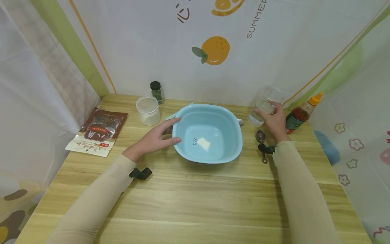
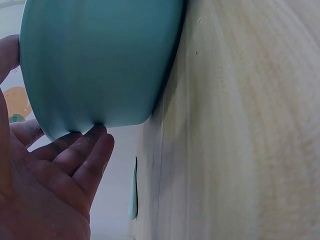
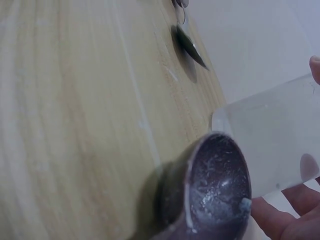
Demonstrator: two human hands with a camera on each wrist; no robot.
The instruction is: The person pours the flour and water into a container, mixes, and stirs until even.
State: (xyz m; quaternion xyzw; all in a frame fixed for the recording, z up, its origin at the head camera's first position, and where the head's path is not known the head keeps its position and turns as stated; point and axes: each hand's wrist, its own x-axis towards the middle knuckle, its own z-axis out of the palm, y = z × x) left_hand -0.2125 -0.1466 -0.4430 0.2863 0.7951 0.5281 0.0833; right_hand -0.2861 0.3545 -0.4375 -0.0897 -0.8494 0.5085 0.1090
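Note:
A light-blue basin [image 1: 208,157] stands mid-table with a patch of white powder [image 1: 203,144] on its floor. My left hand [image 1: 155,137] holds its left rim: thumb and index finger reach the edge, while in the left wrist view the other fingers [image 2: 82,150] press the outer wall. At the right, my right hand [image 1: 274,118] grips a tall clear cup [image 1: 256,118] with clear liquid in it, thumb on one side and fingers on the other. Close beside that hand lies a dark measuring spoon [image 1: 260,136]; wet residue shows in its bowl [image 3: 220,185].
Right of the cup stands a red sauce bottle [image 1: 297,118] with an orange cap. Behind the basin a metal spoon [image 1: 240,121] partly shows. To the left are a jar of white powder [image 1: 148,113], a black-lidded spice jar [image 1: 156,93] and a brown packet [image 1: 102,127].

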